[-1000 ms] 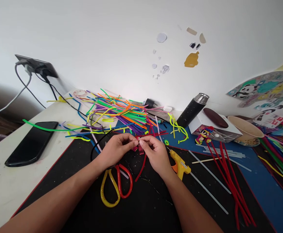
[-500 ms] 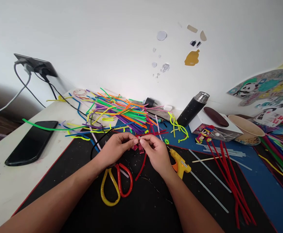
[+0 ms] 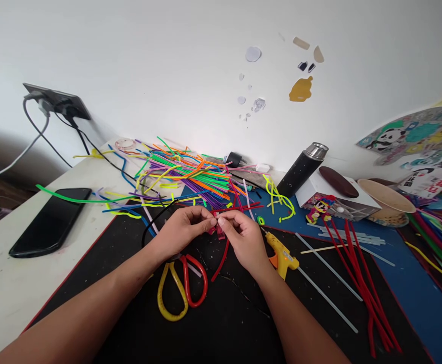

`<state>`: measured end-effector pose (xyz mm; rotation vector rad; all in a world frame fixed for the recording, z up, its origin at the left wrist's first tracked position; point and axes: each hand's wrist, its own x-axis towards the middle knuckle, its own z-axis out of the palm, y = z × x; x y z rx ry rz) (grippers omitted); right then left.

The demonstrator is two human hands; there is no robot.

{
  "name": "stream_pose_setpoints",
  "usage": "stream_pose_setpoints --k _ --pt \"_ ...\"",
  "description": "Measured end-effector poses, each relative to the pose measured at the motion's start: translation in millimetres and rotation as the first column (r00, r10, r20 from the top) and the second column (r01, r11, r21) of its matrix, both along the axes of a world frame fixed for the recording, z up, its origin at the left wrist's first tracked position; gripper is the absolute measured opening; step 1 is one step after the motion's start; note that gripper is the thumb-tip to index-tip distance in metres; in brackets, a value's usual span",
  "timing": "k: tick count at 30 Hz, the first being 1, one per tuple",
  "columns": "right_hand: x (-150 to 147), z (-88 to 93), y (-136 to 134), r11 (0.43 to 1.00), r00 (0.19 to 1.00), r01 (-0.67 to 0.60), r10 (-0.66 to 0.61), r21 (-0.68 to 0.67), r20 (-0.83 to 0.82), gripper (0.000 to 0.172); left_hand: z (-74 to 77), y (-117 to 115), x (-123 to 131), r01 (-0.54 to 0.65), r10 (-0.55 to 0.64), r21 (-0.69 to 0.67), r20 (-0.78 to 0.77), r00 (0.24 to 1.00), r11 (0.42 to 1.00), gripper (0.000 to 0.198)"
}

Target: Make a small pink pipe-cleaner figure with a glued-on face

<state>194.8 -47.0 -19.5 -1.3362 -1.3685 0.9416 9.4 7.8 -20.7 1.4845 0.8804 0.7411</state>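
Note:
My left hand [image 3: 185,227] and my right hand [image 3: 241,235] meet above the black mat, thumbs and forefingers pinched closed at the tips. Between them they hold a small red craft piece [image 3: 220,232], apparently of pipe cleaner, mostly covered by the fingers. A loose red pipe cleaner [image 3: 221,265] lies just beneath. Scissors with one yellow and one red handle [image 3: 195,304] rest below my left hand, their blades hidden under it. Beside my right wrist lies a yellow glue gun [image 3: 281,253] with an orange trigger.
A pile of coloured pipe cleaners [image 3: 194,174] spreads behind my hands. At left lies a black phone [image 3: 50,222]. A black thermos [image 3: 302,169], a tissue box [image 3: 361,205], a small figure [image 3: 319,210], glue sticks [image 3: 330,303] and red pipe cleaners [image 3: 363,288] stand or lie to the right.
The view has shifted very slightly. Both hands keep the same pinch on the small red piece, with hardly any visible movement.

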Motion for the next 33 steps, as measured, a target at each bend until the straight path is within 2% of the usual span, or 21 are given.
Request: stream_pose_setpoints --k 9,15,28,33 --pt "5.3 1.1 1.2 0.997 0.997 0.062 -0.063 -0.040 -0.037 0.035 4.2 -0.7 1.8 -0.070 0.070 0.016 0.008 0.998 0.997 0.034" --pt "4.0 -0.1 1.0 0.999 0.999 0.031 -0.031 -0.009 -0.015 0.029 6.9 -1.3 1.8 -0.076 0.076 -0.016 0.047 0.996 0.997 0.033" --pt "1.9 3.2 -1.1 1.000 0.999 0.008 -0.008 -0.005 0.040 0.023 3.2 -1.4 0.1 -0.025 0.025 0.007 0.010 1.000 1.000 0.033" --pt "1.8 4.5 -1.5 1.000 0.999 0.009 -0.009 -0.003 0.046 0.023 4.6 -1.8 0.5 -0.035 0.036 0.026 -0.015 0.999 0.999 0.040"
